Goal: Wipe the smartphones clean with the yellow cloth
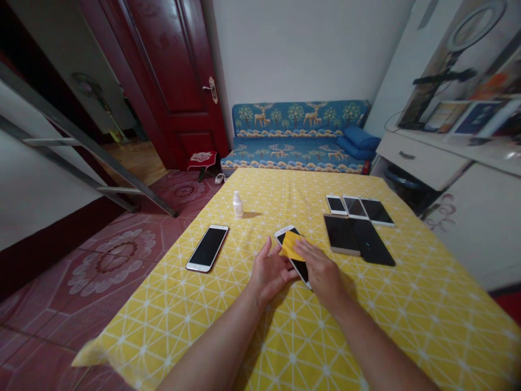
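Right hand (325,272), fingers together, presses yellow cloth (291,246) onto slim white-framed smartphone (302,269); left hand (268,272), spread, touches its edge. White plastic bottle (238,206), lettering illegible; yellow-and-white geometric tablecloth (163,317); blue deer-print sofa (285,145).

Cloth (290,247) on phone (300,267), bottle (238,207) behind-left, probably five devices (342,234) right.

Single head view. We look out from the wearer's own head, facing forward and angled down over the table (175,331), which fills most of the lower half. Left hand (268,274) and right hand (323,271) sit close to us, just below centre. Wide angle: we take in the sofa (280,144) farther off, straight ahead, door (171,60) left, cabinet (472,222) right.
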Motion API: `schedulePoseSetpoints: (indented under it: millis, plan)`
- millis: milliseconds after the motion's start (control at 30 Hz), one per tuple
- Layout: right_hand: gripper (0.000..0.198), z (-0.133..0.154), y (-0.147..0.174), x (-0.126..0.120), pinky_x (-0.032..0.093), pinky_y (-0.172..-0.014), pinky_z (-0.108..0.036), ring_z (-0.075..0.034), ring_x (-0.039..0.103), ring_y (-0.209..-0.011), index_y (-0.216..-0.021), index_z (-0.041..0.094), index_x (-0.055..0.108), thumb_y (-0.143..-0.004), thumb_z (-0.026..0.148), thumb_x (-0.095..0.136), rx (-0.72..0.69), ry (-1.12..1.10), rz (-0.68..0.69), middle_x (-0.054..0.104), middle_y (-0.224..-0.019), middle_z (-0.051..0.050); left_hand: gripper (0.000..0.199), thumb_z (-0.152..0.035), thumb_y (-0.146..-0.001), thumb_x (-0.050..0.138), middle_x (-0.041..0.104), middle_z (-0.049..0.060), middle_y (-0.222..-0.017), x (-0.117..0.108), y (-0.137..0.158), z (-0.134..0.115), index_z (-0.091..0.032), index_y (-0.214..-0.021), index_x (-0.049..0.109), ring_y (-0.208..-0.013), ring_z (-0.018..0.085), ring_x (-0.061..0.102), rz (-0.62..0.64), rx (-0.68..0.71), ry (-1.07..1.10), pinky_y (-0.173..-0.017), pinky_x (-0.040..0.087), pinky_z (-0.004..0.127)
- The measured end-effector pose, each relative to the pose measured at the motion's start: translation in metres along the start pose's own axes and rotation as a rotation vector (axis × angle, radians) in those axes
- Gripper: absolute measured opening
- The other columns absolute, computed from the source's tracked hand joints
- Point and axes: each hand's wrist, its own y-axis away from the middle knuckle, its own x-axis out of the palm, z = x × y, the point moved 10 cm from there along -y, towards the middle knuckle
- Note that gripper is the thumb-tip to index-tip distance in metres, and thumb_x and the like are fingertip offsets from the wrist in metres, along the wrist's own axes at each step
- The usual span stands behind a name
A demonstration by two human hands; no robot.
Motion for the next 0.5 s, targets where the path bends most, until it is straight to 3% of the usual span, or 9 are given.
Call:
schedulePoseSetpoints:
  millis: [100,267,400,500]
  plan:
    - [0.050,-0.010,0.001,-0.004,0.048,-0.106,-0.047,-0.022,0.054,-0.127,-0.127,0.022,0.063,-0.090,0.007,0.034,0.077,0.026,-0.042,0.064,-0.129,-0.008,0.051,-0.057,-0.092,0.041,0.067,0.012,-0.096,-0.001,0.000,0.006,-0.016,-0.115,0.060,-0.083,0.022,0.064,-0.013,-0.041,-0.039,-0.075,0.050,0.035]
    - [0.048,-0.001,0.000,0.002,0.046,-0.108,-0.044,-0.020,0.051,-0.130,-0.127,0.023,0.063,-0.090,0.007,0.037,-0.035,-0.059,0.000,0.061,-0.133,-0.006,0.051,-0.058,-0.092,0.041,0.067,0.011,-0.093,0.004,0.001,0.011,-0.015,-0.112,0.061,-0.082,0.021,0.063,0.003,-0.060,-0.085,-0.074,0.049,0.033]
    - [0.051,-0.016,0.000,-0.006,0.046,-0.108,-0.046,-0.021,0.052,-0.129,-0.130,0.025,0.060,-0.090,0.007,0.034,0.068,-0.028,-0.066,0.061,-0.132,-0.005,0.046,-0.056,-0.090,0.047,0.067,0.009,-0.089,0.004,0.001,0.016,-0.019,-0.115,0.059,-0.080,0.021,0.063,0.011,-0.082,-0.168,-0.075,0.049,0.037]
    - [0.051,-0.010,-0.001,-0.006,0.045,-0.109,-0.045,-0.020,0.050,-0.131,-0.131,0.025,0.059,-0.090,0.007,0.036,0.016,-0.072,-0.042,0.060,-0.134,-0.004,0.046,-0.055,-0.088,0.051,0.066,0.009,-0.088,0.002,0.000,0.020,-0.018,-0.113,0.060,-0.078,0.021,0.063,0.008,-0.099,-0.191,-0.074,0.049,0.035]
